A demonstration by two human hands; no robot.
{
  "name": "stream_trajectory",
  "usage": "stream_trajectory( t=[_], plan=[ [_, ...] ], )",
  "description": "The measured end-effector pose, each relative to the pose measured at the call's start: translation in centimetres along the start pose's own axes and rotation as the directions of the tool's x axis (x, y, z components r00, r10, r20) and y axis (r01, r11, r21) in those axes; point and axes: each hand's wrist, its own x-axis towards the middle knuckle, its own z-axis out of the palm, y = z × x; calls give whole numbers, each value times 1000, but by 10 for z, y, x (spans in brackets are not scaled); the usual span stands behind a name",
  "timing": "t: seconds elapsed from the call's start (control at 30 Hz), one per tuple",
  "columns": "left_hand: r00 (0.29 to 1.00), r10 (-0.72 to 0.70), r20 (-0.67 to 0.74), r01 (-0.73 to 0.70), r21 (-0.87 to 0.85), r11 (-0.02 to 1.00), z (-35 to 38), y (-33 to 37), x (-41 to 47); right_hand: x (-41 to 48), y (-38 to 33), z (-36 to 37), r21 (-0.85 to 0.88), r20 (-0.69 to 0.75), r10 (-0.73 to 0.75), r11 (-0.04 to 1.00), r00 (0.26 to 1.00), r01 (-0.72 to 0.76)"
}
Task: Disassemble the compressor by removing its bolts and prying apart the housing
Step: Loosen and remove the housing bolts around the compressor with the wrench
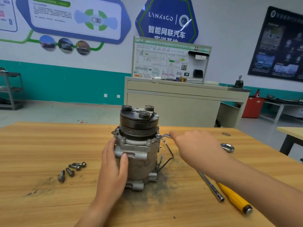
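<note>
Gripping the compressor, upright on the counter, with left hand, fingers curled round its housing. Holding a wrench in right hand, fingers closed, head on the compressor's right flange. Left of the compressor, loose bolts; right, a yellow-handled screwdriver.

The wooden table bears the compressor upright in a smear of dark grime. Four loose bolts lie to its left. A metal rod and a yellow-handled tool lie together at right.
</note>
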Motion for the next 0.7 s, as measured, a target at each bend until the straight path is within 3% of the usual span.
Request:
stream_trajectory(
  t=[0.17,0.43,0.7],
  plan=[
    [1000,-4,4,4,-5,1000,-1,1,1,-2,-15,-14,-106,104,-27,994,994,38],
    [1000,24,6,-24,22,999,-3,-2,0,3,5,-4,-1,56,-41,999,998,42],
    [994,106,1,-106,35,994,-4,1,1,0,2,2,-58,25,-77,995,997,79]
  ],
)
